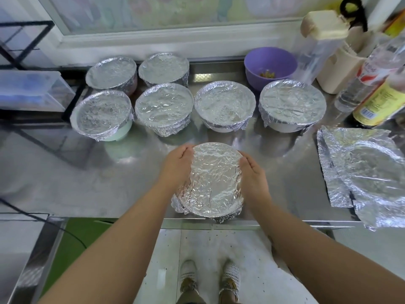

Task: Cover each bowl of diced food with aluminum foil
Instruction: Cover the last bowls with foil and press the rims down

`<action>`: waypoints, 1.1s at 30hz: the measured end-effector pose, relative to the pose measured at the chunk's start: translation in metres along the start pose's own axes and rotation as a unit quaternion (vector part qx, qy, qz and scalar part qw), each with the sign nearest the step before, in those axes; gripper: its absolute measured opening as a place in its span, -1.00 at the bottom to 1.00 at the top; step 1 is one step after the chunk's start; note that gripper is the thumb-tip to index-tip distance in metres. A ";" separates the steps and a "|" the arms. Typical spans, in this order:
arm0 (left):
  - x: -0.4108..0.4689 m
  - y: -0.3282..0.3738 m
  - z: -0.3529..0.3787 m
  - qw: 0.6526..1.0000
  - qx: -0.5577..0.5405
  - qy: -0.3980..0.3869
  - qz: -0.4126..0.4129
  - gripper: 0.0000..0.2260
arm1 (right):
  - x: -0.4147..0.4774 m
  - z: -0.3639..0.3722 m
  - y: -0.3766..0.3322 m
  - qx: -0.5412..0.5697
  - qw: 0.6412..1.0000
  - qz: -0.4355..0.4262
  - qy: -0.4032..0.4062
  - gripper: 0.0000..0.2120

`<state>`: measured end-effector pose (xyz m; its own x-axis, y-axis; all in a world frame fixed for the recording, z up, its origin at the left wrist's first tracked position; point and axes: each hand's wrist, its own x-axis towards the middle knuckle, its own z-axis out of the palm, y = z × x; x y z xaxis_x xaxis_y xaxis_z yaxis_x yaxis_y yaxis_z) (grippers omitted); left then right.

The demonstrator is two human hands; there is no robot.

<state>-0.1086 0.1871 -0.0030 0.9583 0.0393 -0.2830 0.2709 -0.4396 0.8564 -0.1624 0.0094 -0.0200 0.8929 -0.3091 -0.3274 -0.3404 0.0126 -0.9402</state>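
**Forearms at the near bowl: foil cover in its final crimp**

Forearms reach in from the bottom of the view to the near bowl, which stands on the counter close to its front edge; the left hand and the right hand cup opposite sides, fingers curled round the rim over the foil. Judged step: crimping this cover, nearly complete; the top lies flat, with loose ruffles at the near-left skirt. Six covered bowls stand behind in two rows, well apart from it; the purple bowl at back right is uncovered, with diced food inside. A spare foil sheet lies to the right, its near corner at or past the front edge. The next move likely calls for sliding the near bowl back into the open strip, then fetching the purple bowl; the bottles crowd that reach.
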 end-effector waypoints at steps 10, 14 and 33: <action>-0.075 -0.042 -0.002 0.919 0.253 -0.002 0.303 -0.49 | -0.011 -0.056 -0.004 -0.423 0.789 -0.393 -0.211 -0.21; -0.073 -0.049 0.002 0.888 0.357 -0.049 0.286 -0.14 | -0.003 -0.054 0.008 -0.542 0.673 -0.443 -0.238 -0.10; -0.114 -0.064 0.027 0.937 0.144 0.196 0.250 -0.68 | 0.002 -0.034 -0.009 -0.570 0.711 -0.343 -0.227 0.11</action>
<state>-0.2371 0.1865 -0.0369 0.9335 0.0657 0.3524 -0.2034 -0.7124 0.6717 -0.1680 -0.0237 -0.0094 0.8790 0.4719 -0.0685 0.4350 -0.8523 -0.2904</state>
